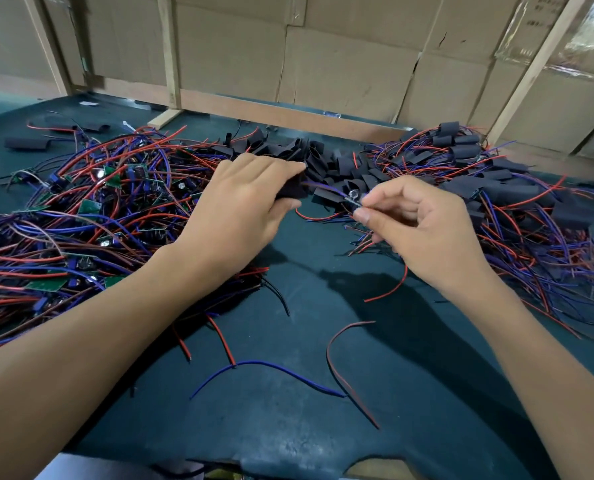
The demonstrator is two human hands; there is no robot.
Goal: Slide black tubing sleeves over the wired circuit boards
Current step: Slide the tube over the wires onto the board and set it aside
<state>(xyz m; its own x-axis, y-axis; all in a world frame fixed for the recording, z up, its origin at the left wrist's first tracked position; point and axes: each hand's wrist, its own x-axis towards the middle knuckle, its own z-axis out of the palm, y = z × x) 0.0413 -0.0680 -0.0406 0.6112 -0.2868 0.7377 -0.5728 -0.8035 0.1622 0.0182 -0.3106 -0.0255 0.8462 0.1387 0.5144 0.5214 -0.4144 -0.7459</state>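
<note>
head view, left hand (243, 202) gripping black sleeve (294, 192), pointing right

light: bright, even, from above | shadows: soft, under forearms on mat (288, 427) | edges: wide-angle bowing | focus: sharp

An assembly workshop: heaped wired circuit boards (81, 209), black sleeves (323, 157), stacked cartons (340, 57).

Matt black tubing sleeves (326, 161), glossy plastic-coated wires (81, 216), a dull green table mat (288, 410), brown cardboard boxes (351, 64).
</note>
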